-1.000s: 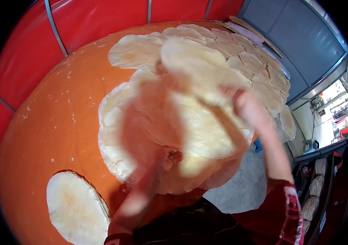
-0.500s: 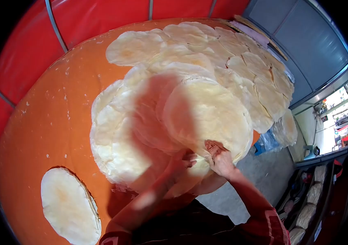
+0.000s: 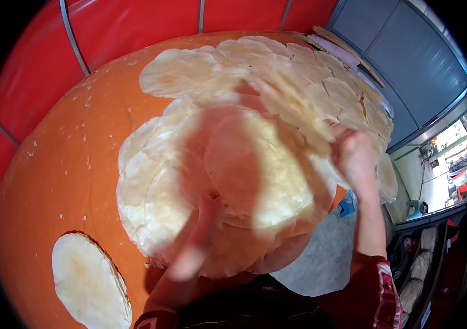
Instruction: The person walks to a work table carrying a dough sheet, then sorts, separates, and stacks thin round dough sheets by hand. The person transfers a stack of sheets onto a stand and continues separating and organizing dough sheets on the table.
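My right hand (image 3: 352, 156), blurred by motion, grips the edge of a thin round flatbread (image 3: 293, 98). That flatbread is lifted and smeared, slanting up and away to the left over the other rounds. Below it lies a broad pile of overlapping pale flatbreads (image 3: 151, 186), partly in a reddish shadow. My left hand (image 3: 209, 207) is low over the near middle of this pile, in the shadow; its fingers are too dark and blurred to make out, and I cannot tell whether it touches the bread.
A separate stack of flatbreads (image 3: 88, 279) lies at the near left on the orange table surface (image 3: 41, 192). More rounds (image 3: 181, 71) spread across the back. A red padded wall (image 3: 134, 24) stands behind. Packed bundles (image 3: 421, 263) sit on a shelf at the lower right.
My right hand has moved up and right, raising the top flatbread off the pile and swinging it away. My left hand has shifted left, apart from the right one.
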The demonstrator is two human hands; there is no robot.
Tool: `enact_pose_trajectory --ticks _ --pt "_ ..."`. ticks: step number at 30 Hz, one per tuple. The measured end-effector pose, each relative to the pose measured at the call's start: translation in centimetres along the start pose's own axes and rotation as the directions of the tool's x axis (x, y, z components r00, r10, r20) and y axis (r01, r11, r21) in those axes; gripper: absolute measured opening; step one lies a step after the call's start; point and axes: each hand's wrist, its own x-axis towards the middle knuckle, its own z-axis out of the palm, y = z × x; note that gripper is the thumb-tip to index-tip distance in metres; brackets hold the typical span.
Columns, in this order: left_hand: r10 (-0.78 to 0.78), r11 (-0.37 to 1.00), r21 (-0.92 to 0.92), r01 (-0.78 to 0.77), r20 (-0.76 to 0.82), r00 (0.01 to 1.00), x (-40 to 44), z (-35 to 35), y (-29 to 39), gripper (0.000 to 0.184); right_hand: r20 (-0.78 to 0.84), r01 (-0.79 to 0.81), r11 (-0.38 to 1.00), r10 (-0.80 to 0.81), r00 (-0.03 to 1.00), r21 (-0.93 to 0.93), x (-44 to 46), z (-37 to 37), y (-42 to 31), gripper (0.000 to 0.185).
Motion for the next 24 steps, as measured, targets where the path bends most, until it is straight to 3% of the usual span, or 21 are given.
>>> enact_pose_trajectory --ticks 1,2,4,5,6,7,9,11,12,13,14,16,17,18,19,20,21,22,24 --pt "-0.133 0.971 -0.185 0.151 0.107 0.985 0.0 -0.2 1.2 0.003 -0.013 0.043 0.999 -0.043 0.999 -0.030 -0.1 1.6 -1.2 0.028" --pt "-0.127 0.971 -0.190 0.146 0.106 0.986 0.0 -0.2 2.0 0.003 -0.024 0.088 0.994 -0.090 0.996 -0.061 -0.6 4.5 -2.3 0.033" --pt "-0.221 0.902 -0.328 0.280 0.205 0.953 0.0 -0.3 3.1 0.005 0.074 0.105 0.992 -0.110 0.991 0.064 -2.9 11.2 -3.8 0.034" --pt "-0.219 0.900 -0.338 0.275 0.196 0.956 0.5 -0.6 2.5 0.005 0.177 0.075 0.993 -0.091 0.980 0.095 -4.1 13.4 -5.0 0.036" --pt "-0.142 0.925 -0.302 0.231 0.289 0.947 1.2 -0.8 1.5 0.004 0.282 0.044 0.991 -0.078 0.956 0.125 -5.3 15.1 -6.2 0.037" --pt "-0.071 0.947 -0.265 0.183 0.381 0.922 1.5 -1.1 0.9 0.009 0.281 0.018 0.989 -0.059 0.958 0.146 -6.4 16.5 -7.7 0.038" --pt "-0.079 0.963 -0.209 0.170 0.385 0.920 1.0 -0.9 2.9 0.017 0.270 0.006 0.986 -0.053 0.961 0.169 -7.6 17.2 -9.3 0.038" --pt "-0.090 0.974 -0.158 0.164 0.396 0.914 0.3 0.0 4.2 0.024 0.024 -0.025 0.920 0.017 1.000 0.392 -8.5 16.3 -10.1 0.040" --pt "-0.031 0.962 -0.236 0.137 0.407 0.913 0.0 0.5 4.5 0.032 0.023 -0.017 0.921 0.008 1.000 0.390 -8.9 15.8 -10.5 0.040" --pt "0.031 0.943 -0.314 0.111 0.415 0.910 -0.2 0.8 4.7 0.039 0.081 -0.113 0.904 0.088 0.993 0.411 -9.1 15.3 -10.9 0.044" --pt "0.039 0.940 -0.324 0.106 0.412 0.911 -0.3 0.8 4.9 0.039 0.140 -0.208 0.881 0.163 0.977 0.426 -9.0 15.0 -11.0 0.048" --pt "0.109 0.920 -0.382 0.086 0.461 0.881 -0.5 0.7 5.1 0.034 0.083 -0.197 0.887 0.178 0.980 0.419 -9.0 18.1 -8.3 0.051" --pt "0.109 0.920 -0.384 0.083 0.453 0.885 1.0 -0.8 2.8 0.034 0.181 -0.290 0.809 0.228 0.957 0.511 -8.7 19.9 -5.5 0.050" --pt "0.288 0.955 0.018 -0.296 0.181 0.940 3.8 -3.5 -1.3 0.033 0.342 -0.453 0.752 0.316 0.885 0.479 -5.9 16.8 -4.7 0.044" --pt "0.356 0.917 0.184 -0.353 0.017 0.934 3.4 -4.6 -1.1 0.032 0.490 -0.601 0.688 0.390 0.779 0.407 -3.1 13.7 -3.8 0.037" --pt "0.413 0.870 0.357 -0.341 -0.148 0.899 3.0 -5.7 -0.9 0.030 0.410 -0.586 0.717 0.438 0.800 0.378 -0.9 11.7 -1.8 0.027" --pt "0.239 0.963 0.189 -0.191 -0.279 0.930 0.1 -6.1 2.1 0.027 0.265 -0.517 0.791 0.448 0.854 0.328 1.4 8.6 -0.5 0.018" --pt "0.233 0.964 0.191 -0.184 -0.272 0.934 -0.2 -6.3 2.4 0.027 0.123 -0.437 0.863 0.419 0.899 0.253 3.5 5.6 0.2 0.014" --pt "0.003 0.999 -0.046 -0.012 -0.198 0.980 -0.3 -6.6 3.2 0.020 -0.099 -0.187 0.971 0.203 0.974 0.150 6.3 1.5 -0.6 0.021"
